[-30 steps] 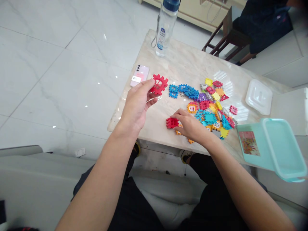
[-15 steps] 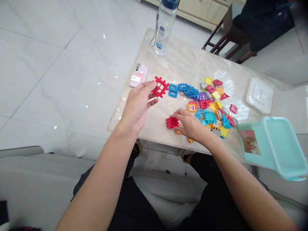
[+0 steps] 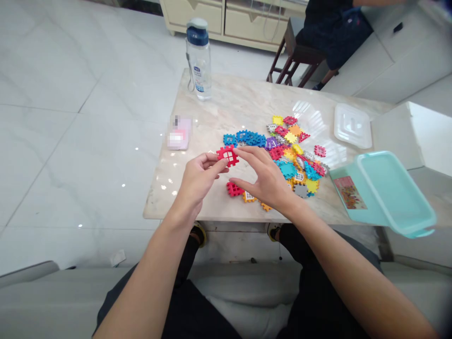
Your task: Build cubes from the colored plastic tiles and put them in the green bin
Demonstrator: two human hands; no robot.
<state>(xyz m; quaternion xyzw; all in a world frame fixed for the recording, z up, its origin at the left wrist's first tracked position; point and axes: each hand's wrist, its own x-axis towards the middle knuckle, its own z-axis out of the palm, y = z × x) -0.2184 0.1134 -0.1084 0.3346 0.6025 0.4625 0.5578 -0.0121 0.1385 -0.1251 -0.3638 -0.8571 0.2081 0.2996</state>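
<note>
A red window building tile [image 3: 228,155] with toothed edges is pinched between the thumb and fingers of my left hand [image 3: 202,176], above the table. My right hand [image 3: 265,179] has its thumb and fingers spread wide; the fingertips are at the tile's right edge, and I cannot tell whether they touch it. Below the right thumb a red toothed block [image 3: 234,189] lies on the table beside an orange tile with a white window [image 3: 249,197]. Blue tiles [image 3: 252,138] lie in a row behind the hands. A mixed pile of coloured tiles [image 3: 286,168] is partly hidden by my right hand.
On the marble table [image 3: 226,89] stand a water bottle [image 3: 199,61] and a teal bin [image 3: 356,188] at the right edge. A phone [image 3: 181,134] lies left, a clear lid [image 3: 353,126] at the back right. Beyond, a person sits on a dark stool [image 3: 296,49].
My right hand has left the red block on the table and come up, fingers opened, beside the held tile. My left hand has turned the red tile. The camera view has shifted.
</note>
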